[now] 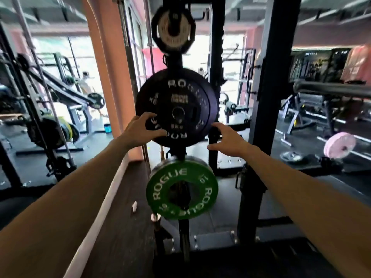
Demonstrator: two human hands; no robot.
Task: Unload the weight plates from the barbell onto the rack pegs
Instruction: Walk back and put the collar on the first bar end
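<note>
A black Rogue weight plate (176, 107) hangs on the middle peg of the rack upright, with a smaller 5 kg black plate stacked on its front. My left hand (141, 129) lies on the plate's lower left face, fingers curved against it. My right hand (226, 140) hovers just off the plate's lower right edge, fingers spread and relaxed, apparently not touching it. A green Rogue plate (181, 188) hangs on the peg below. A small black and white plate (173, 29) sits on the top peg. No barbell is clearly in view.
Black rack uprights (275, 77) stand to the right of the plates. An orange pillar (112, 73) rises at left. A pink plate (339, 145) lies on the floor at far right near a bench (329, 91). Other gym machines fill the left side.
</note>
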